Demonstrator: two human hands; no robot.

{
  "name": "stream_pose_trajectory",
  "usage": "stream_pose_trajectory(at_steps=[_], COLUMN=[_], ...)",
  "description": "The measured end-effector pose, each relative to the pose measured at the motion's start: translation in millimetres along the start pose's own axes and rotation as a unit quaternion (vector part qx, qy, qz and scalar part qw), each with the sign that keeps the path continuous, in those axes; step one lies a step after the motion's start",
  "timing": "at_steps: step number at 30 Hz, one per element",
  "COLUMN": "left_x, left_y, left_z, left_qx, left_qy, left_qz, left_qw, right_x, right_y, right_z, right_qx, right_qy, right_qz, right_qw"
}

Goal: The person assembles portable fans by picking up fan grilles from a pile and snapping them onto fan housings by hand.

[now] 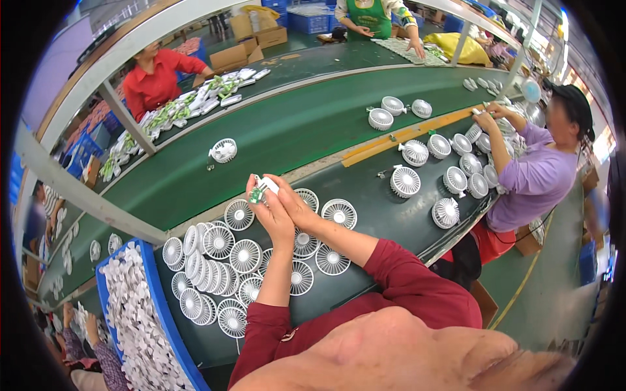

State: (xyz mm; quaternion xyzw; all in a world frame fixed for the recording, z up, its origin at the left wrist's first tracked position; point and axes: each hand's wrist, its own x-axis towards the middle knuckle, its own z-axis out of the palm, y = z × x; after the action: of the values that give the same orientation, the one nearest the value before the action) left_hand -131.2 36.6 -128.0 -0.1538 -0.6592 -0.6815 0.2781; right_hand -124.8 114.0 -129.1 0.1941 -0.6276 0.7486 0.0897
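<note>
My two hands meet over the work table, above the white round fan grilles. The fingers of my left hand (274, 216) are closed on a small white plastic part with a green circuit board (256, 195) at its end. Pressed against it from the right, my right hand (295, 207) grips the same part, whose white casing (268, 185) shows between the fingers. Its lower portion is hidden by my hands. White fan grilles (246, 256) lie around and beneath my forearms, some stacked in leaning rows on the left.
A blue bin (151, 274) full of small white parts stands at the left. Beyond my hands runs a green conveyor belt (274, 140) carrying a fan head (223, 150). At the right a person in purple (538, 166) handles fan heads (405, 182); other people work across the belt.
</note>
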Motion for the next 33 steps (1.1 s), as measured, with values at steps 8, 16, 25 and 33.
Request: stream_pose_trajectory(at_steps=[8,16,25,33], left_x=[18.9,123.7,231.3,212.7], left_y=[-4.9,-115.0,-279.1,-287.0], left_z=[-2.7,-18.6,-83.2,-49.7], left_qx=[-0.021,0.360,0.542,0.428], left_qy=[-0.065,-0.111,-0.265,-0.186], left_qz=[-0.089,-0.018,0.132,0.017], left_qw=[0.994,0.926,0.787,0.884], right_x=[21.2,52.5,-22.0,-22.2], right_y=[17.5,27.4,14.5,16.1], right_z=[-28.3,-135.9,-79.5,-84.7], right_qx=[-0.126,-0.617,-0.482,-0.443], right_qy=[0.039,0.239,-0.205,-0.183], right_qz=[0.051,-0.107,-0.019,0.005], right_qw=[0.990,0.742,0.852,0.878])
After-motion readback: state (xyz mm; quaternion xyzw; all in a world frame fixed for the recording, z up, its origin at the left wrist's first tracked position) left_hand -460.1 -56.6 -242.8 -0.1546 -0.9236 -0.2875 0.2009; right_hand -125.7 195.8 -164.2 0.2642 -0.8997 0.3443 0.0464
